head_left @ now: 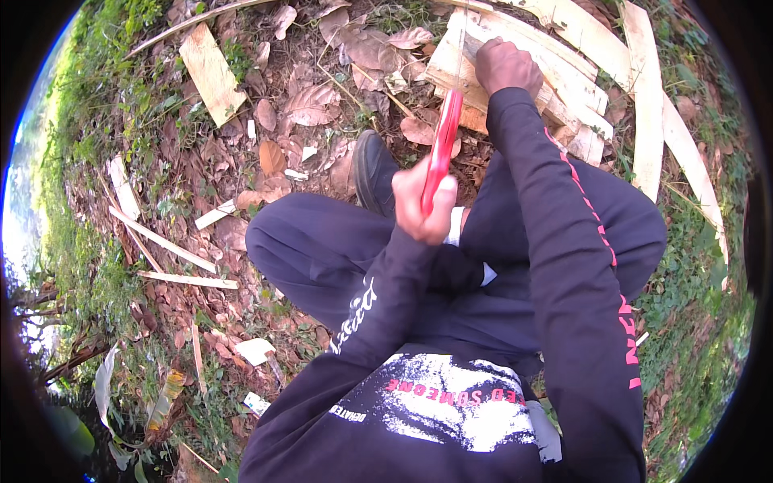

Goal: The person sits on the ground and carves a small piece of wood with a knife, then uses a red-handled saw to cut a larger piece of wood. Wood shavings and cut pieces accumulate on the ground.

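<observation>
My left hand [424, 201] is closed around the red handle of a handsaw [444, 137]. The thin blade, seen nearly edge-on, points away from me and lies along the left part of the stacked boards. My right hand [507, 66] presses down on a pale wooden board [475, 36] on the stack, its fingers curled in and their tips hidden. Beneath that hand, several rough-cut boards [564, 76] lie one over another on the ground, just beyond my crossed legs.
Long wooden strips [646, 105] curve along the right side. A loose plank [212, 74] lies at the far left, and thin offcuts [165, 239] are scattered nearer. Dry brown leaves [314, 105] cover the soil, with green plants around. My dark shoe [374, 171] stands close to the saw.
</observation>
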Demonstrator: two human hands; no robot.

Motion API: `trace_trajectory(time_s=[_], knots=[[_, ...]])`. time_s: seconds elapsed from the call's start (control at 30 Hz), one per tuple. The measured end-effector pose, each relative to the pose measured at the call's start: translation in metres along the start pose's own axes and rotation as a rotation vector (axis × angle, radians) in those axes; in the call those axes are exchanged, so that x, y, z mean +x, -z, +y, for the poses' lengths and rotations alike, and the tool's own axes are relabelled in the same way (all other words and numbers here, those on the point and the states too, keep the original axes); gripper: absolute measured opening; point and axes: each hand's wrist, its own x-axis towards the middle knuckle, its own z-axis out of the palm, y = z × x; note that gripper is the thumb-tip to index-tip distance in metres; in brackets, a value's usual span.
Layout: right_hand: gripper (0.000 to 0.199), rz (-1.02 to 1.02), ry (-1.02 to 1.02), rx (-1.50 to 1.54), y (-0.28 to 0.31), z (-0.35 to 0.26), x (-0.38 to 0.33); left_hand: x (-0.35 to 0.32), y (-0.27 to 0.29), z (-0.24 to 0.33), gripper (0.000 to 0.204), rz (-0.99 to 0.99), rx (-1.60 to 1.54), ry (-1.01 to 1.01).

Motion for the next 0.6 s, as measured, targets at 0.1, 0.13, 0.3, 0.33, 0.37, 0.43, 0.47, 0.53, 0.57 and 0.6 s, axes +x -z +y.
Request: trace_trajectory(time_s=[0.1, 0.13, 0.3, 0.33, 0.37, 0.43, 0.47, 0.53, 0.57, 0.6], knots=[[0.052, 0.032, 0.011, 0.013, -0.002, -0.002, 0.001, 0.044, -0.015, -0.005, 0.014, -0.013, -0.024, -0.019], [0.049, 0.040, 0.011, -0.005, -0.001, -0.001, 0.002, 0.038, -0.013, 0.003, 0.013, -0.032, -0.019, -0.017], [0.045, 0.013, 0.007, -0.039, 0.000, 0.000, 0.003, 0.005, -0.007, -0.015, 0.029, 0.039, -0.238, 0.110], [0.045, 0.018, 0.009, -0.035, -0.002, 0.001, 0.003, 0.006, -0.011, -0.014, 0.029, 0.046, -0.242, 0.106], [0.045, 0.023, 0.011, -0.030, -0.004, 0.002, 0.004, 0.007, -0.015, -0.013, 0.028, 0.053, -0.247, 0.102], [0.047, 0.004, -0.023, 0.004, -0.006, 0.000, 0.002, 0.016, -0.027, -0.010, 0.019, 0.080, -0.198, 0.103], [0.048, 0.003, -0.041, 0.016, -0.007, -0.002, -0.001, 0.022, -0.027, -0.010, 0.018, 0.055, -0.108, 0.045], [0.052, -0.022, -0.060, 0.029, -0.005, -0.003, 0.000, 0.035, -0.028, 0.002, 0.016, 0.006, 0.008, -0.046], [0.056, -0.050, -0.065, 0.031, -0.005, -0.002, 0.002, 0.035, -0.026, 0.002, 0.016, 0.004, -0.001, -0.050], [0.060, -0.082, -0.070, 0.036, -0.003, -0.003, 0.001, 0.033, -0.023, 0.000, 0.015, 0.000, -0.004, -0.053]])
